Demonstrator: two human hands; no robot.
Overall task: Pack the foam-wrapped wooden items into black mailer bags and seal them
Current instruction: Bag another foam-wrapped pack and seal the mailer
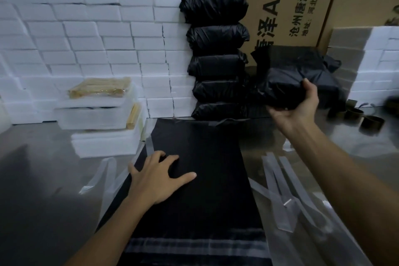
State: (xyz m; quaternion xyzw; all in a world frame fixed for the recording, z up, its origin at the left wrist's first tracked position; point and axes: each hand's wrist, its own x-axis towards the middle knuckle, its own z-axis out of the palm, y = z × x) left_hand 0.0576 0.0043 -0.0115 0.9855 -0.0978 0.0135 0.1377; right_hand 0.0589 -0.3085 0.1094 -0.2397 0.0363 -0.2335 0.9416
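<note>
A shiny grey metal worktop [43, 179] carries everything. Flat black plastic mailer bags [194, 190] lie in the middle, reaching the near edge, where pale stripes cross them. Clear peeled strips [287, 190] lie scattered to the right of the bags, and more clear film [103, 179] lies along their left side. At the back left a wall of white foam blocks [86, 49] rises from the surface. In front of it sit stacked white foam-wrapped packs [101, 131], pale wood showing at their ends. A column of filled black bags [218, 60] stands beside the foam wall. Dark empty tape cores [371, 124] rest at the far right.
</note>
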